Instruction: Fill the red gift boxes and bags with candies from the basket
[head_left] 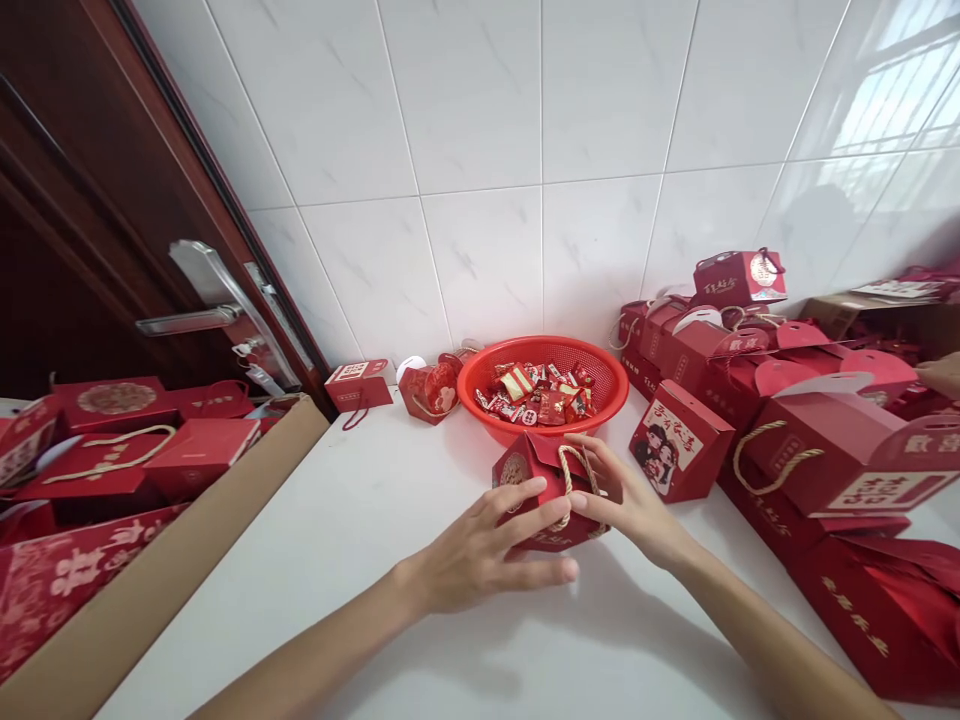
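Observation:
A small red gift box [551,540] with gold print and a cream rope handle [564,470] stands on the white table in front of the basket. My left hand [495,540] lies along its left and front side, fingers stretched and spread. From the right, my right hand [634,500] grips the box near its top, thumb in front by the rope and fingers behind. Part of the box is hidden by both hands. Just beyond it, a red plastic basket [616,390] holds many wrapped sweets [553,405].
Stacked red gift boxes [832,450] fill the right side, with one picture box [679,440] nearest my right hand. Two small boxes, one white-topped [360,385] and one heart-patterned [429,388], stand by the wall. At left, a cardboard carton [217,520] holds more boxes, beside a door [97,200].

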